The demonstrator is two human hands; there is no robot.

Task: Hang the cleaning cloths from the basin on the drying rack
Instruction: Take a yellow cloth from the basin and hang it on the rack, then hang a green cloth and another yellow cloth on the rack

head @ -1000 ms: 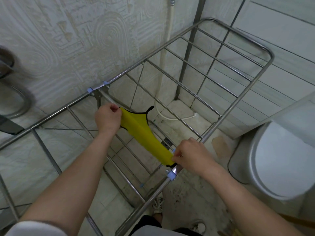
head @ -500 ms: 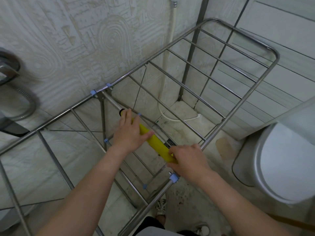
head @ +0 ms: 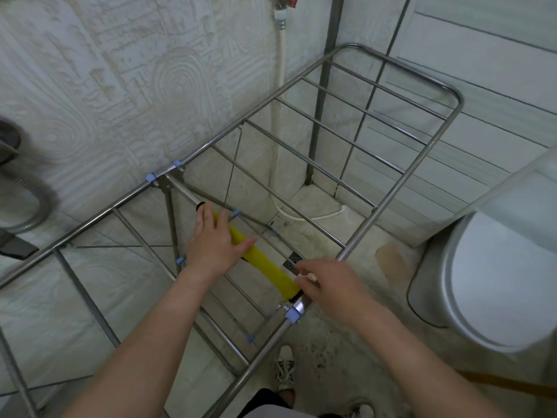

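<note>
The left fingers [head: 208,218] are laid straight and slightly spread, with the thumb stretched out to the side, and are pressed flat on the cloth [head: 265,267]. The flat left hand [head: 217,245] is judged to be smoothing the fabric down so that it lies along the bar [head: 184,190] without bunching. The right fingers [head: 303,271] are curled, and the cloth's near end appears to be pinched between them. The right hand [head: 331,288] is held there, it seems, so that the cloth is drawn taut along the bar while it is flattened.

The yellow cloth is draped over the thick middle bar of the rack [head: 402,182]. It is stretched lengthwise between the two hands, and its black trim is seen at the far end, just beyond the left fingertips. The near end is placed close to the blue clip where the bar meets the side rail. The thinner rods on both wings are seen bare.

This cloth is judged to be almost hung; only the release is left. The basin is not in view, so how many cloths remain cannot be told. A toilet [head: 497,282] is seen beside the rack on the right, and a shoe [head: 284,369] on the floor below.
</note>
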